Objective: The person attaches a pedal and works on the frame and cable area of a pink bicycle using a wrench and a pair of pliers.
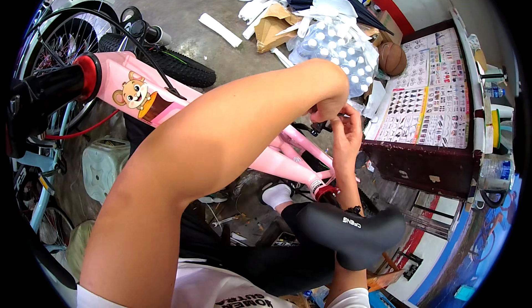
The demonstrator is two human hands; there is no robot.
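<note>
A pink bicycle frame (pixel 277 165) with a cartoon mouse sticker (pixel 136 94) lies across my view, and its black saddle (pixel 349 233) is close to me. My left arm reaches over the frame, and my left hand (pixel 331 89) bends down at the wrist with its fingers curled and mostly hidden. Past the saddle comes my right hand (pixel 347 133), fingertips bent inward against the left hand. Both hands meet near a small black part (pixel 320 128) by the rear of the frame. Whatever they pinch is too hidden to name.
Bottles in plastic wrap (pixel 332 47), cardboard (pixel 274 28) and a basketball (pixel 392 58) lie beyond my hands. A dark cabinet (pixel 421 166) with printed sheets stands at right. Other bicycles (pixel 61 58) and a pale plastic stool (pixel 104 164) are at left; wrenches (pixel 224 219) lie below.
</note>
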